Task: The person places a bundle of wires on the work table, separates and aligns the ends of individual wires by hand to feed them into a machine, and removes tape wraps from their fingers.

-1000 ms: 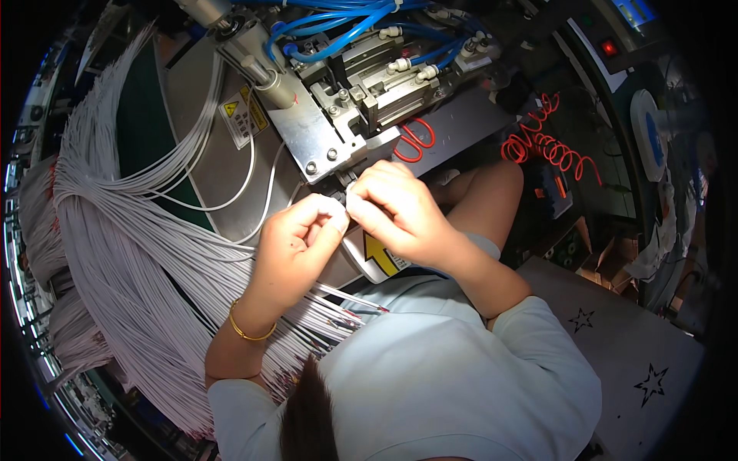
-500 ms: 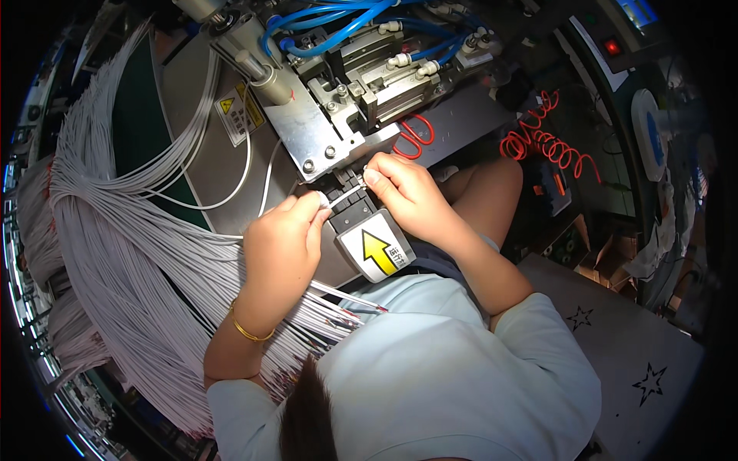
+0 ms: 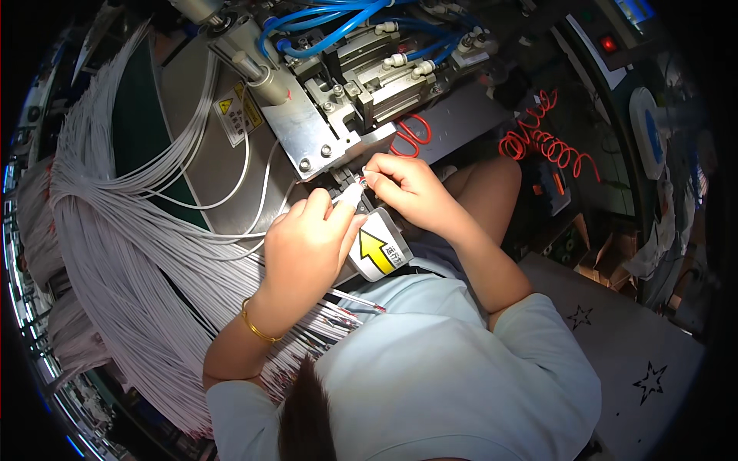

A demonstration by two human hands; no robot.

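Observation:
My left hand point(image 3: 307, 238), with white covering on a fingertip, is closed on the end of a white cable point(image 3: 257, 233). That cable trails back toward the bundle on the left. My right hand point(image 3: 411, 192) pinches at small coloured wire ends point(image 3: 360, 180) right beside the left fingertips; my fingers partly hide them. Both hands meet over the dark fixture of a metal press machine point(image 3: 307, 138), just under its steel plate. A white label with a yellow arrow point(image 3: 377, 250) sits on the fixture's near end, below my hands.
A large bundle of white cables point(image 3: 146, 284) spreads over the left side, with stripped ends near my lap. Blue air hoses point(image 3: 330, 27) top the machine. A coiled red hose point(image 3: 546, 142) hangs at the right, near a red-lit switch point(image 3: 610, 44) and cardboard boxes point(image 3: 615, 257).
My left hand has moved right and slightly up, up against the right fingertips. The cable stretched between the hands earlier is now gathered at the fingertips. My right hand stays nearly in place.

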